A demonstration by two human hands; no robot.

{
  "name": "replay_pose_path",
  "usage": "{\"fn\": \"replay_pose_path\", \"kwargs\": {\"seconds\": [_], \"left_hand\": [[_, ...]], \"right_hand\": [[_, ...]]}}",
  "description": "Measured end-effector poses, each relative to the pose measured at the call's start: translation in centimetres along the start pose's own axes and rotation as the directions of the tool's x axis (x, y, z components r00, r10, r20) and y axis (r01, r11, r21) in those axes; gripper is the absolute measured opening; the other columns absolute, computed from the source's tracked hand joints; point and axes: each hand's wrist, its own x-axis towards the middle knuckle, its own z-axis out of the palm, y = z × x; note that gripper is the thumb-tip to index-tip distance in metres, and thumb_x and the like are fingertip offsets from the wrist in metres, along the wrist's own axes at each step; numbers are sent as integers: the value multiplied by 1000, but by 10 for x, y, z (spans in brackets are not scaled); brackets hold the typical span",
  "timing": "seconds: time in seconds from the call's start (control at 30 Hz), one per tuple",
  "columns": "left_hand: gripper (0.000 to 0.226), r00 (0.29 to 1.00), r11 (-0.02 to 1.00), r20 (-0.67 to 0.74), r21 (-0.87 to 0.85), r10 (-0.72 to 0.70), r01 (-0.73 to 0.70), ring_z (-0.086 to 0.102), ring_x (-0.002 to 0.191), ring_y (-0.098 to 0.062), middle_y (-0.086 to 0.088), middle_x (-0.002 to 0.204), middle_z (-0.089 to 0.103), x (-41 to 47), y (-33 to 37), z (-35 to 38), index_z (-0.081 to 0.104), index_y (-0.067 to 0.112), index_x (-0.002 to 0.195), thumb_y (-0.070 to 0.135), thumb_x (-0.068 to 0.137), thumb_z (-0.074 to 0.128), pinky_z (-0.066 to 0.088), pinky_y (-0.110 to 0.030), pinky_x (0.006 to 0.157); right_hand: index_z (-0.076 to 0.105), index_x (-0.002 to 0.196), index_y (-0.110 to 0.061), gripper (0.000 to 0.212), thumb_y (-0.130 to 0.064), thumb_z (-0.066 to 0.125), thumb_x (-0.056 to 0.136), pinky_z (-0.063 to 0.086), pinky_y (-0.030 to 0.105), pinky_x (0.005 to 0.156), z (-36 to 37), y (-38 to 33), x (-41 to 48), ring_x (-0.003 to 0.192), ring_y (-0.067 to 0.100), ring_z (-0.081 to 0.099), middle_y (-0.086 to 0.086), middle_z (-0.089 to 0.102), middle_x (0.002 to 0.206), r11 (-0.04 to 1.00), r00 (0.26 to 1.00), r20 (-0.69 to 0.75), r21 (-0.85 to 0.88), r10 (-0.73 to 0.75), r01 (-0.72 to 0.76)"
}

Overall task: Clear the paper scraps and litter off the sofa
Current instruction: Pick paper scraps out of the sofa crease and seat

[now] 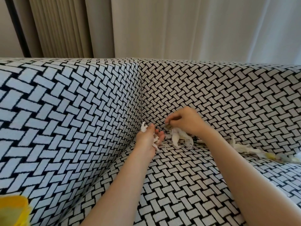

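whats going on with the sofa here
A person is picking torn paper off the patterned sofa. The left hand holds a few white scraps, and the right hand grips a bigger clump at the seat corner. More litter lies on the seat farther right, not yet picked up.

Black-and-white patterned sofa, torn paper scraps on seat

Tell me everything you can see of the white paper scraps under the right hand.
The white torn paper scraps look thin, soft and crumpled, bunched in a ragged heap on the black-and-white woven-pattern sofa seat near its corner. The right hand curls over them, fingertips pinching the top; frayed strips splay out below.
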Motion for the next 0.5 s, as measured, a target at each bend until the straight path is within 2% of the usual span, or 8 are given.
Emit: {"fn": "replay_pose_path", "kwargs": {"seconds": [0.03, 0.1, 0.17, 0.27, 0.33, 0.37, 0.43, 0.5], "left_hand": [[18, 1000, 1000, -9, 13, -4, 4, 58, 69, -21, -11, 81, 54, 2, -1, 0, 52, 6, 85, 18, 97, 46, 55, -31, 58], [27, 998, 998, 27, 15, -55, 54, 60, 78, -27, -14, 90, 60, 2, -1, 1, 57, 4, 100, 27, 98, 44, 53, -41, 70], [38, 986, 989, 116, -77, -118, 127, 62, 77, -27, -14, 91, 63, -2, 3, 0, 57, 5, 110, 38, 97, 42, 53, -44, 67], [42, 967, 968, 206, -169, -148, 184, 65, 80, -28, -17, 97, 65, -6, 8, -1, 57, 6, 105, 45, 91, 47, 55, -44, 60], [28, 971, 973, 202, -169, -124, 160, 68, 70, -26, -16, 91, 66, -4, 7, -1, 59, 7, 98, 34, 91, 53, 58, -39, 53], [22, 974, 975, 199, -172, -106, 141, 69, 66, -24, -15, 90, 66, -2, 6, -1, 60, 7, 97, 27, 91, 54, 58, -37, 51], [13, 984, 982, 169, -169, -60, 89, 67, 69, -23, -13, 91, 65, 2, 4, 0, 60, 7, 97, 16, 92, 53, 58, -35, 51], [9, 998, 993, 62, -121, 9, -1, 60, 69, -20, -8, 83, 60, 5, 5, -1, 55, 10, 84, 8, 92, 53, 55, -31, 52]], "right_hand": [[74, 88, -14, 18, -4, 59, 85, 57, 24, 73, 0, -6, -2, 82, 21, 68, 0, 72, 87, 999, 1000, 13, 45, -3, 2], [73, 85, -18, 16, -6, 62, 84, 57, 37, 79, 4, -15, -4, 87, 29, 68, 4, 72, 84, 991, 999, 42, 129, -23, 17], [71, 85, -19, 14, -7, 65, 82, 56, 33, 79, 15, -23, -5, 83, 25, 67, 1, 70, 83, 980, 996, 60, 194, -62, 49], [58, 78, -25, 21, -7, 69, 78, 49, 20, 75, 30, -23, -5, 77, 7, 59, -10, 60, 79, 970, 997, -1, 230, -79, 78], [54, 75, -25, 25, -7, 71, 76, 47, 15, 69, 31, -20, -5, 72, 3, 57, -10, 59, 76, 979, 996, -16, 181, -92, 93], [56, 76, -24, 22, -8, 70, 77, 50, 17, 69, 27, -19, -4, 72, 4, 58, -8, 61, 76, 984, 996, 16, 156, -88, 85], [60, 82, -22, 18, -4, 62, 84, 53, 23, 76, 18, -17, -4, 76, 7, 62, -5, 66, 79, 977, 993, 105, 210, -59, 36], [61, 88, -21, 29, 5, 48, 89, 52, 28, 88, 7, -15, -3, 88, 7, 63, -6, 66, 87, 960, 990, 139, 279, -27, -13]]}}
